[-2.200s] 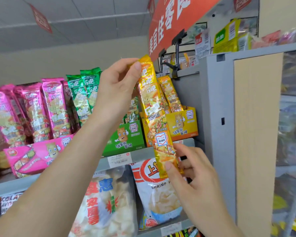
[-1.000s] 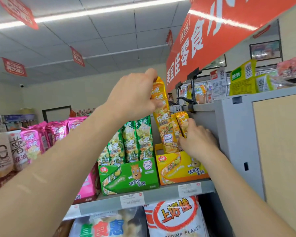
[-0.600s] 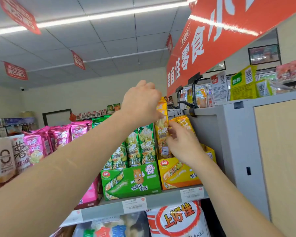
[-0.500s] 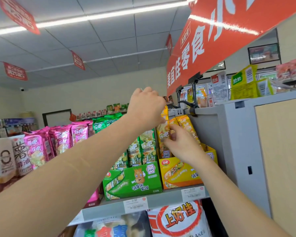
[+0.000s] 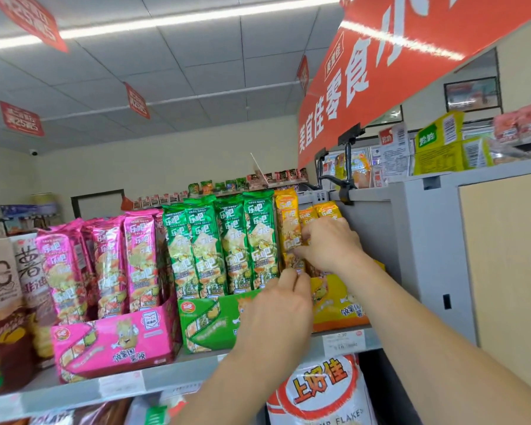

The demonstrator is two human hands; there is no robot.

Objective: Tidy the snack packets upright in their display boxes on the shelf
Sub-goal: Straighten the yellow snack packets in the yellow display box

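Tall yellow packet [image 5: 287, 228] stands upright in the yellow display box [image 5: 334, 305] at the 3 o'clock end of the shelf [image 5: 74, 391]. Its top rises above the other yellow packets [image 5: 327, 211] at its 3 o'clock.

Handling, by judgement: light, crinkly foil, slick, contents brittle. Best pinched at the flat sealed ends or side edges, not squeezed.

Right hand [image 5: 328, 243]: fingers curled over the yellow row, thumb pinching the tall packet mid-body.

Left hand [image 5: 279, 305], at 7 o'clock of the right: fingertips reach the packet's foot at the box lip. The grip is hidden by the hand's back, so cannot tell.

Green box [image 5: 209, 320]: four green packets [image 5: 227, 240] in front, upright, close-packed.

Pink box [image 5: 111, 342], at 9 o'clock: pink packets [image 5: 105, 262], the leftmost seeming to lean a little.
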